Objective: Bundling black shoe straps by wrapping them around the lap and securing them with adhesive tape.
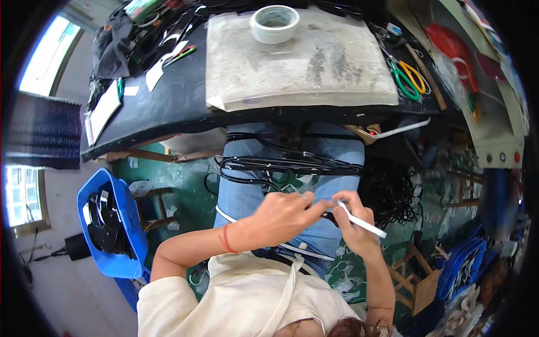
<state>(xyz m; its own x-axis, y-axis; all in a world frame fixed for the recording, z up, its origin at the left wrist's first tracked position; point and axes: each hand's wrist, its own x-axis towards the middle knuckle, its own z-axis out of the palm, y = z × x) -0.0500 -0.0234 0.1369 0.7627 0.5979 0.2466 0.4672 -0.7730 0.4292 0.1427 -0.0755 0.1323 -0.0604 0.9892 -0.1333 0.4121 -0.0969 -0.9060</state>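
Over my lap, my left hand point(283, 218) is closed, its fingertips pinched together and smeared by motion beside my right hand. What it pinches is hidden. My right hand point(356, 227) is closed on a slim white stick-like thing point(368, 226), which slants down to the right; its exact kind does not show. A small dark bit shows between the two hands. Across my thighs lies a bundle of glossy black straps point(281, 163), just beyond my hands and apart from them.
On the black table point(163, 92), a stained pale board point(303, 70) bears a roll of white tape point(274, 24). Green- and yellow-handled scissors point(412, 78) lie at its right. A blue bin point(112, 224) with black pieces stands left; a wooden stool point(414, 281) stands right.
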